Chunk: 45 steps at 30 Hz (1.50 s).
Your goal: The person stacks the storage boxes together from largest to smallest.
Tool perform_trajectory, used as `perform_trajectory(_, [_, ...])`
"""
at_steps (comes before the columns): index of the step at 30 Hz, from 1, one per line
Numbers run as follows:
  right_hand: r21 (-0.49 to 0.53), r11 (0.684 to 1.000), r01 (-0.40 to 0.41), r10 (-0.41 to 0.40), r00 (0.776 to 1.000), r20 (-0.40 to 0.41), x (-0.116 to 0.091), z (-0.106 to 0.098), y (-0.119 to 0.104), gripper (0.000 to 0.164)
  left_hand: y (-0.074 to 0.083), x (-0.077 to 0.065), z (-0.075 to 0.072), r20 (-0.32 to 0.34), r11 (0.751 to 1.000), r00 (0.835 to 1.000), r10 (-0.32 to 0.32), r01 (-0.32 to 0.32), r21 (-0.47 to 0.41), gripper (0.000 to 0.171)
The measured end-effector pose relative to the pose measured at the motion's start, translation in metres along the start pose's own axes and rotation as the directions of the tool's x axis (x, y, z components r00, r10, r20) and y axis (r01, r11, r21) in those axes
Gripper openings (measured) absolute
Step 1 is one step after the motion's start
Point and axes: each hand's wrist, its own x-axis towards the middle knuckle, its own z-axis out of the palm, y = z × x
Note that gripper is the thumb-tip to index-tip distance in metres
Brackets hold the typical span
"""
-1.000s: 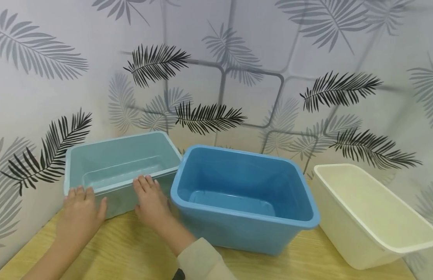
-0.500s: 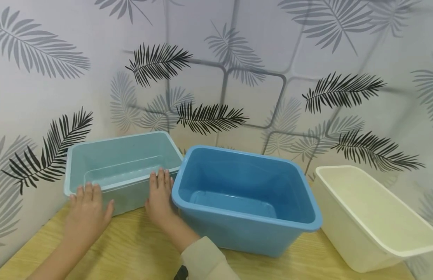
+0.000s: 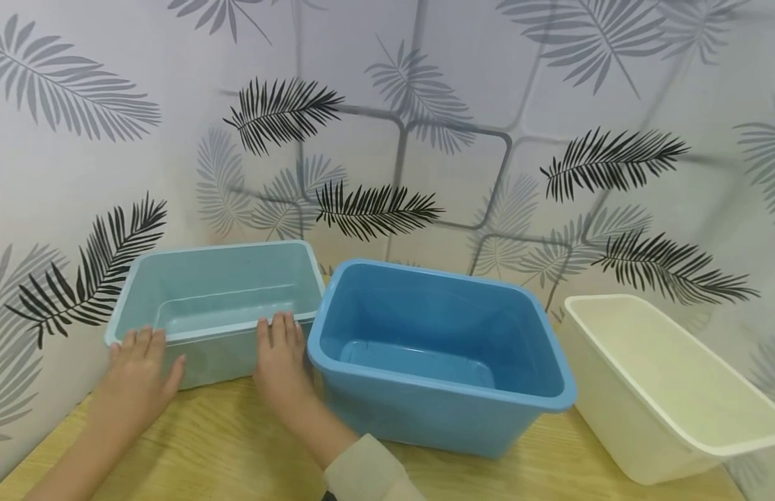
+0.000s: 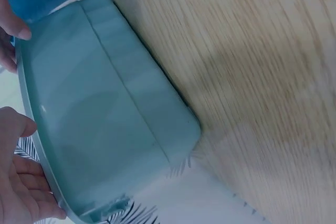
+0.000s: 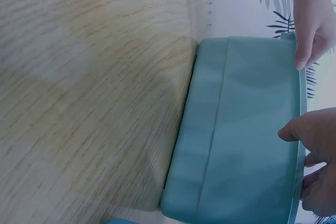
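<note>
A pale teal plastic tub (image 3: 221,358) stands at the left of the table in the head view, with nothing seen inside. My left hand (image 3: 131,376) holds its front rim near the left corner. Toward the right end of that same rim, my right hand (image 3: 284,369) has its fingers over the edge. Both wrist views show thumbs against the outer wall of the teal tub (image 4: 94,103) and fingers on the rim's other side. A larger blue tub (image 3: 425,417) stands close beside my right hand.
Farther right is a cream tub (image 3: 613,390), set at an angle near the table's right edge. The wood-grain table (image 3: 225,445) meets a wall (image 3: 462,62) with leaf patterns behind the tubs.
The teal tub has turned slightly, its front left corner shifting left and its back edge lying straighter. Both hands went a little right, then back left, staying at the rim.
</note>
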Motion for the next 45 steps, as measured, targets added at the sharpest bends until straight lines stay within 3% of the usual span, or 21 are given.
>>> perform_trajectory(7, [-0.081,0.994,0.076,-0.085,0.989,-0.123,-0.008,-0.006,-0.004,0.039,-0.013,-0.002,-0.004,-0.042,0.999,0.998,0.048,-0.048,0.007,0.048])
perform_trajectory(10, [-0.105,0.989,0.102,-0.120,0.976,-0.179,-0.009,-0.009,-0.004,0.036,-0.018,0.001,-0.007,-0.076,0.995,0.992,0.100,-0.097,0.036,0.072])
perform_trajectory(14, [-0.046,0.991,0.122,-0.129,0.970,-0.206,-0.004,-0.009,0.000,0.052,-0.027,0.009,-0.006,-0.175,0.971,0.955,0.238,-0.239,0.014,0.092])
perform_trajectory(17, [-0.019,0.995,0.094,-0.096,0.976,-0.193,0.000,-0.003,0.003,0.068,-0.035,0.015,-0.002,-0.203,0.941,0.925,0.320,-0.335,-0.042,0.085])
perform_trajectory(20, [-0.127,0.991,0.029,-0.049,0.987,-0.155,0.001,0.004,0.004,0.074,-0.042,0.020,0.002,-0.174,0.923,0.917,0.358,-0.376,-0.082,0.079])
perform_trajectory(24, [-0.283,0.959,-0.017,-0.016,0.993,-0.115,0.000,0.006,0.006,0.069,-0.049,0.020,0.005,-0.104,0.933,0.933,0.343,-0.351,-0.076,0.062])
perform_trajectory(28, [-0.312,0.950,-0.010,-0.038,0.988,-0.149,-0.001,0.004,0.006,0.044,-0.054,0.018,0.004,-0.046,0.953,0.954,0.297,-0.299,-0.041,0.045])
perform_trajectory(32, [-0.354,0.935,0.020,-0.092,0.978,-0.188,-0.002,-0.001,0.006,0.025,-0.059,0.016,0.000,-0.043,0.959,0.958,0.283,-0.284,-0.025,0.046])
perform_trajectory(36, [-0.321,0.945,0.059,-0.116,0.980,-0.162,-0.003,-0.007,0.005,0.010,-0.063,0.014,-0.004,-0.039,0.962,0.962,0.272,-0.273,-0.013,0.049])
perform_trajectory(42, [-0.288,0.950,0.121,-0.133,0.991,-0.024,-0.001,-0.017,0.009,0.014,-0.066,0.011,-0.007,-0.059,0.967,0.966,0.253,-0.254,-0.015,0.050])
perform_trajectory(45, [-0.273,0.951,0.141,-0.149,0.989,-0.007,-0.001,-0.020,0.011,0.018,-0.068,0.012,-0.009,-0.070,0.968,0.966,0.249,-0.250,-0.008,0.053])
